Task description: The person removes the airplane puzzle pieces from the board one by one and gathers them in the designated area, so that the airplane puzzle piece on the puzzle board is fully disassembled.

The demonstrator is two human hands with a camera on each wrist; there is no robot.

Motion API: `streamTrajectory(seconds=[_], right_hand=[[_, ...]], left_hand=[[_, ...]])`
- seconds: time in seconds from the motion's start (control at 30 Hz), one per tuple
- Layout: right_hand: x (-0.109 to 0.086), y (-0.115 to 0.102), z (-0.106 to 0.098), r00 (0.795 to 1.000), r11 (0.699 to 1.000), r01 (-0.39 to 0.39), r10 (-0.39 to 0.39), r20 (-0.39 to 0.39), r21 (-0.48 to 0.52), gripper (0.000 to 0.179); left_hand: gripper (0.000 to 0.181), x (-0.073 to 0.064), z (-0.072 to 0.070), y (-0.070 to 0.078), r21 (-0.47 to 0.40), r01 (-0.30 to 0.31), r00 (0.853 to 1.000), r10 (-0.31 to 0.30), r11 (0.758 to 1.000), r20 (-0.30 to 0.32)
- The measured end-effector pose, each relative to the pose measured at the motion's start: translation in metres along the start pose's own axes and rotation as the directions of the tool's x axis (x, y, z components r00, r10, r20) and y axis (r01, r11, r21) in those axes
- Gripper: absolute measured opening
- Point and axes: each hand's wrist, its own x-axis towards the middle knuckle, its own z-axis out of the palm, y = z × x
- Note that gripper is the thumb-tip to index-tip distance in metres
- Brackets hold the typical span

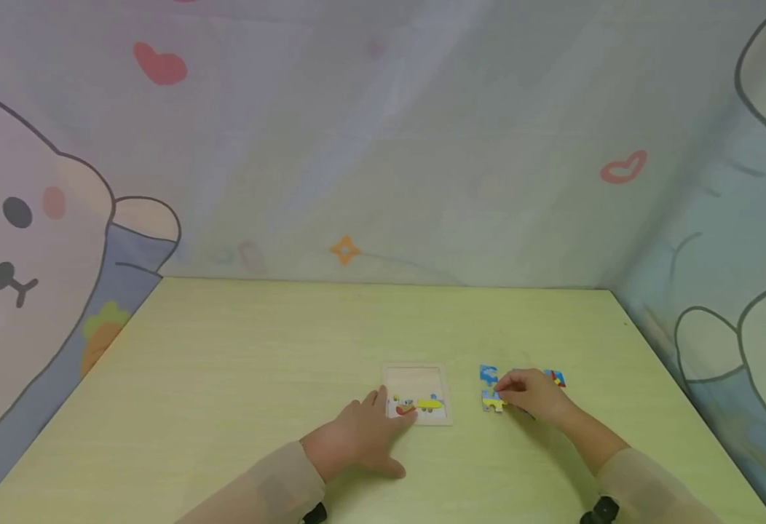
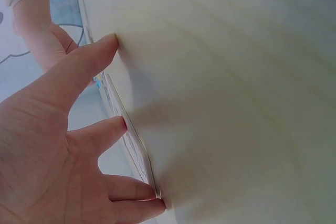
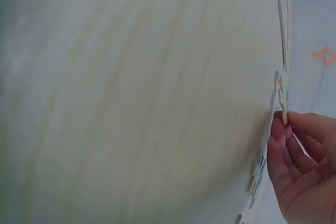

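Observation:
A square wooden puzzle tray (image 1: 448, 393) lies on the table, with pieces showing a yellow and red picture along its near side. My left hand (image 1: 362, 435) rests at the tray's near left corner, fingers spread and fingertips touching its edge. To the right of the tray, my right hand (image 1: 539, 397) pinches a blue and yellow puzzle piece (image 3: 284, 102) between thumb and forefinger. In the head view that puzzle piece (image 1: 491, 402) shows just left of the fingertips. A blue puzzle piece (image 1: 488, 374) lies just beyond it.
Another puzzle piece (image 1: 558, 378), blue and red, lies behind the right hand, which partly hides several more. The pale wooden table (image 1: 258, 342) ends at a printed cloth backdrop (image 1: 383, 145) at the back and sides.

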Motion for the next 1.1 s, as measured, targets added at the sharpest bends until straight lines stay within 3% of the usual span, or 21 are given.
streamTrajectory(seconds=[0.33,0.63,0.9,1.1], right_hand=[[-0.0003,-0.0042,0.0016,0.999,0.993,-0.042,0.038,-0.029,-0.113,0.005],[0.0003,-0.0055,0.0022,1.0,0.979,-0.016,0.01,-0.03,-0.204,0.005],[-0.0014,-0.0095,0.0005,0.999,0.968,0.014,-0.023,-0.035,-0.251,0.004],[-0.0004,-0.0105,0.0001,0.999,0.972,-0.006,-0.005,-0.046,-0.236,0.004]], left_hand=[[0.083,0.0015,0.0007,-0.0004,0.0,-0.009,1.0,0.009,1.0,0.001],[0.082,-0.0003,-0.0024,0.0007,-0.012,-0.003,1.0,0.003,1.0,0.016],[0.081,0.0002,-0.0021,0.0004,-0.003,0.003,1.0,-0.003,1.0,0.012],[0.081,0.0007,-0.0012,0.0005,0.007,0.004,1.0,-0.004,1.0,0.012]])
